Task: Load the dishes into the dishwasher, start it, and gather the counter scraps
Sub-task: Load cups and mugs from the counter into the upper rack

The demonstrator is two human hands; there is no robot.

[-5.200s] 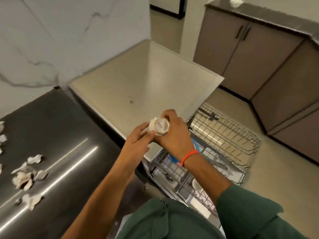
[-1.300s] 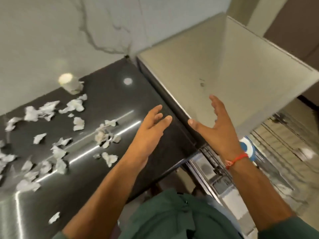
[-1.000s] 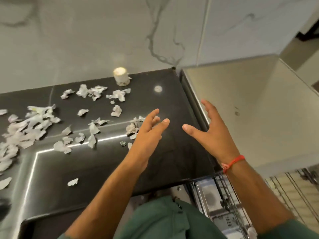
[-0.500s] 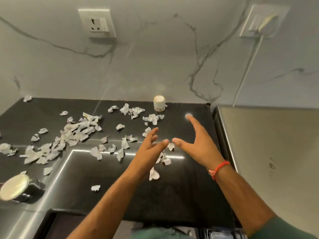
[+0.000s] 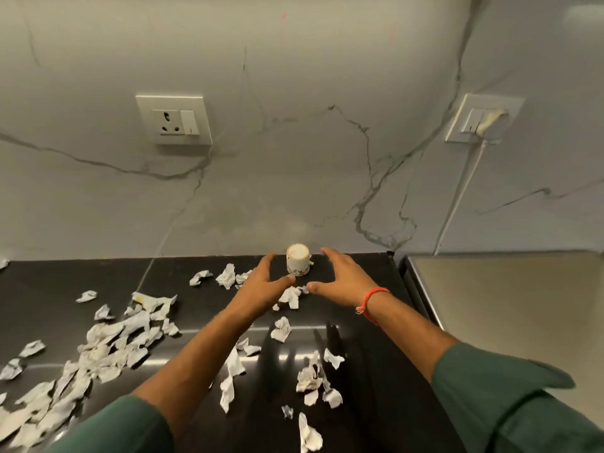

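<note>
A small white cup [image 5: 297, 264] stands upside down at the back of the black counter [image 5: 362, 322], close to the wall. My left hand [image 5: 263, 286] and my right hand [image 5: 340, 278] reach out on either side of it, fingers spread, holding nothing and apart from the cup. Torn white paper scraps [image 5: 108, 341] lie scattered over the counter, mostly to the left, with several [image 5: 310, 377] between my forearms. One scrap [image 5: 290, 295] lies just below my thumbs.
The steel top of the dishwasher [image 5: 510, 308] adjoins the counter on the right. On the marble wall are a socket plate [image 5: 175, 120] and a second plate with a plug [image 5: 483, 119] and a white cord running down.
I turned from the open dishwasher to the counter. Both empty hands have moved forward over the scraps and now flank the small cup by the wall.
</note>
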